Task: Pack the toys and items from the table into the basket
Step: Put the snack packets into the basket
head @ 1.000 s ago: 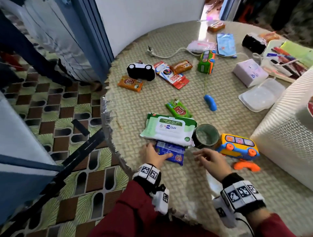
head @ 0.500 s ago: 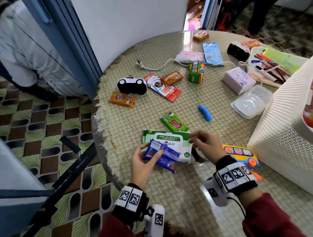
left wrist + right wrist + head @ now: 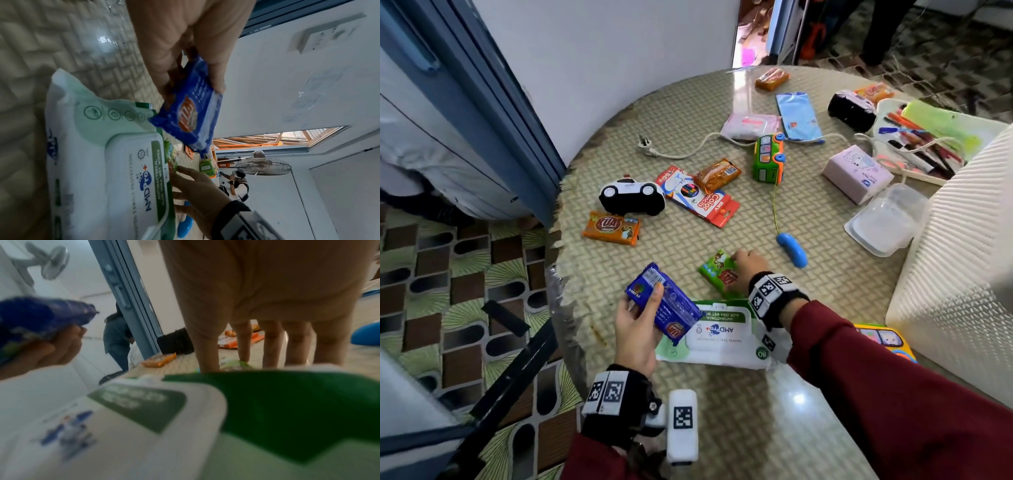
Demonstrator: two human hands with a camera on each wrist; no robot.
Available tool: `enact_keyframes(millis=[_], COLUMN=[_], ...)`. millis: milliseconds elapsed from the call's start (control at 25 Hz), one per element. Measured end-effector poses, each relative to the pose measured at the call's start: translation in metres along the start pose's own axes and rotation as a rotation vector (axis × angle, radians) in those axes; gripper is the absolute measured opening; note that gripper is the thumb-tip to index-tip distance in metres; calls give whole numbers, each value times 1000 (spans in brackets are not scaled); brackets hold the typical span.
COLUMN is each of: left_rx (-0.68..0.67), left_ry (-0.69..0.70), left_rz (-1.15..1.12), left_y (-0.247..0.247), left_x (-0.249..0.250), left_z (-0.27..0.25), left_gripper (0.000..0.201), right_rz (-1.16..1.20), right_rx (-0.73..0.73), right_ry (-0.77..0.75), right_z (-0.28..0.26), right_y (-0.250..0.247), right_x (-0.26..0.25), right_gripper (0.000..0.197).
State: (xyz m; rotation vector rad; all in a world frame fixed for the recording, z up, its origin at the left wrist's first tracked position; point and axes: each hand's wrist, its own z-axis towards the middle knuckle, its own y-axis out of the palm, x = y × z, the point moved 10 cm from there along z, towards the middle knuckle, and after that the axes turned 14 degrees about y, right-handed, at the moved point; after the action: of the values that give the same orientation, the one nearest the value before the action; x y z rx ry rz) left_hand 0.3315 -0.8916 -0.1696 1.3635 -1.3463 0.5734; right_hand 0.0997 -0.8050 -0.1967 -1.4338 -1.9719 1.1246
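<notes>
Head view, lower centre: left hand (image 3: 635, 329) grips blue packet (image 3: 664, 305), raised over wipes pack (image 3: 722, 337). Right hand (image 3: 750, 265), fingers extended, touches green packet (image 3: 717, 272) on table (image 3: 722, 428). Basket (image 3: 962, 274): right edge.

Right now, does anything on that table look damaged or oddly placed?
Yes. The table's near-left edge looks ragged, its woven covering frayed and peeling back. A white power plug lies loose on the tabletop among snacks and toys, plugged into nothing. The black-and-white toy car appears tipped onto its side rather than standing on its wheels.
</notes>
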Motion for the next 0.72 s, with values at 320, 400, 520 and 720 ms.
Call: enact_keyframes(millis=[320, 400, 520, 720], left_rx=[4, -12, -30, -124], left_ry=[-62, -69, -67, -13], left_rz=[1, 0, 21, 20], left_y=[7, 11, 15, 43], left_x=[-18, -18, -13, 1], left_z=[13, 12, 9, -5], left_gripper=[34, 37, 40, 39], right_rz=[134, 229, 454, 767], right_rx=[-64, -19, 69, 212], right_ry=[-38, -44, -57, -125], right_z=[14, 8, -6, -56], right_y=[2, -9, -36, -77], right_x=[2, 2, 11, 45], right_gripper=[67, 56, 49, 41])
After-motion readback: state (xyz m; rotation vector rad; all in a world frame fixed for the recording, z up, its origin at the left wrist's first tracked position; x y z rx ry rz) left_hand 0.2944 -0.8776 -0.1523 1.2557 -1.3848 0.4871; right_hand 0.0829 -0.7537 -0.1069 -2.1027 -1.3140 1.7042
